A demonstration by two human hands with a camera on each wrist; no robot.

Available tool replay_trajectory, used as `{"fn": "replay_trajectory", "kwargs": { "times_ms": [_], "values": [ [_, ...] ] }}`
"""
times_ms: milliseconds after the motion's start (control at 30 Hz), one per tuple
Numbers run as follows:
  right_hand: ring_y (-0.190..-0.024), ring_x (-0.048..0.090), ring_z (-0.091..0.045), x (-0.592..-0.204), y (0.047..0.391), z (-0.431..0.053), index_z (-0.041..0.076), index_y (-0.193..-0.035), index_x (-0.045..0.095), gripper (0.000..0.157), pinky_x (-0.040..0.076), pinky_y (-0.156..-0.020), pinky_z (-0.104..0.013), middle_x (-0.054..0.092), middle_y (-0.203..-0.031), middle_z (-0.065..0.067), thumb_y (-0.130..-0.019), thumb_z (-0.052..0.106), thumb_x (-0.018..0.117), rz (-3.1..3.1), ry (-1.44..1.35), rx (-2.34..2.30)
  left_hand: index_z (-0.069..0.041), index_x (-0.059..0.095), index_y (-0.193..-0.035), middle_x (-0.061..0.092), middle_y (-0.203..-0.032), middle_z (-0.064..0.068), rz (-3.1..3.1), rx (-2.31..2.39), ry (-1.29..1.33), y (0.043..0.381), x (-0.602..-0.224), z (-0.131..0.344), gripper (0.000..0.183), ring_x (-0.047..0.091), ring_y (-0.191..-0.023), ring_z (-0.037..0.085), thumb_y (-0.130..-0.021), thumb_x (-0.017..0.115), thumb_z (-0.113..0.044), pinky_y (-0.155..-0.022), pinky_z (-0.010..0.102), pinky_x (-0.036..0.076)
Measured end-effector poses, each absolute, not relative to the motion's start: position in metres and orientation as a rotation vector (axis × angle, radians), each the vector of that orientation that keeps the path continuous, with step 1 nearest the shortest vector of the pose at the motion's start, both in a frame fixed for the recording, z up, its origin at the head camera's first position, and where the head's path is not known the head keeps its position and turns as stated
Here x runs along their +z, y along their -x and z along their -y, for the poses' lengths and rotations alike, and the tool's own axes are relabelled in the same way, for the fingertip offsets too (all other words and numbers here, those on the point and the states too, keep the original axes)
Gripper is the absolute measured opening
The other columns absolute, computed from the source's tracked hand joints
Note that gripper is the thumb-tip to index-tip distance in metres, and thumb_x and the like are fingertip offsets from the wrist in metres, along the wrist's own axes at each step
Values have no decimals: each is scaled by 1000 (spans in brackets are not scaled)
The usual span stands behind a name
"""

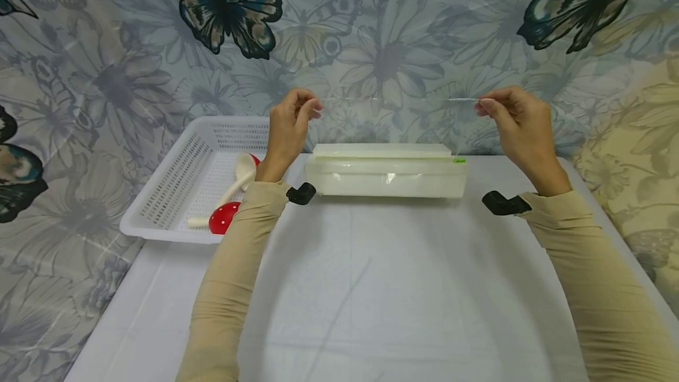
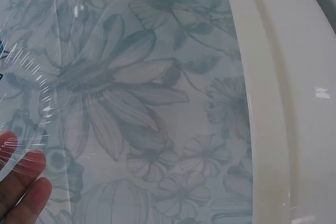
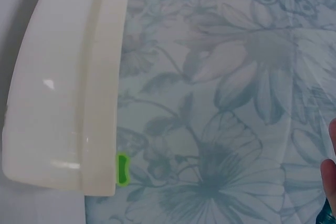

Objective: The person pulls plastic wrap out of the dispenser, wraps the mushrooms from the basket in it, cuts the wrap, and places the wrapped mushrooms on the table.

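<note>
A sheet of clear cling film (image 1: pixel 398 99) is stretched between my two hands, rising above a white cling film dispenser (image 1: pixel 387 178). My left hand (image 1: pixel 289 131) pinches the film's left corner between thumb and fingers. At the other corner, my right hand (image 1: pixel 522 128) pinches it the same way. In the left wrist view, the film's edge (image 2: pixel 39 93) gathers in wrinkles at the fingertips (image 2: pixel 32 163). A small green slide cutter (image 3: pixel 123 169) sits near the right end of the dispenser. The right wrist view catches only the edges of two fingers.
To the left stands a white perforated basket (image 1: pixel 159 193). Inside it are a red spotted ladle (image 1: pixel 224 218) and another pale-handled ladle (image 1: pixel 245 170), partly hidden by my left arm. A white cloth covers the table (image 1: pixel 403 287). Butterfly-print fabric (image 1: pixel 382 46) hangs behind.
</note>
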State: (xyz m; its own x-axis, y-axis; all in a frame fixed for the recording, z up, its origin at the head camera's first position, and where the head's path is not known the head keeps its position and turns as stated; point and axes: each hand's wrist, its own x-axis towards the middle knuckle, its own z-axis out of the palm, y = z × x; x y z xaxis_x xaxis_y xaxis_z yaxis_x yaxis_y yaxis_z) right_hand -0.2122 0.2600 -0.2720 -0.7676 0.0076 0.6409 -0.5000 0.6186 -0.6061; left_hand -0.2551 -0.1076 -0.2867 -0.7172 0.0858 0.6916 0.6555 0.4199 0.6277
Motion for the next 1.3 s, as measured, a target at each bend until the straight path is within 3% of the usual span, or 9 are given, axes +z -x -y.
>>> {"fn": "replay_trajectory", "kwargs": {
  "times_ms": [1033, 1300],
  "values": [
    [-79, 61, 12, -260, 209, -258, -3, -106, 69, 18, 46, -79, -9, 61, -88, 31, -99, 10, 59, 2118, -407, 1126, 8, 61, -101, 71, -87, 21, 1980, -1323, 649, 250, -274, 105, 19, 71, -74, 30, -101, 55, -10, -74, 35, 58],
    [-79, 62, 11, -255, 205, -256, -8, -106, 68, 21, 47, -80, -10, 62, -89, 29, -99, 10, 58, 2090, -435, 1117, 8, 61, -102, 71, -88, 20, 1978, -1318, 660, 245, -266, 106, 19, 71, -75, 29, -101, 55, -10, -73, 27, 56]
  ]
}}
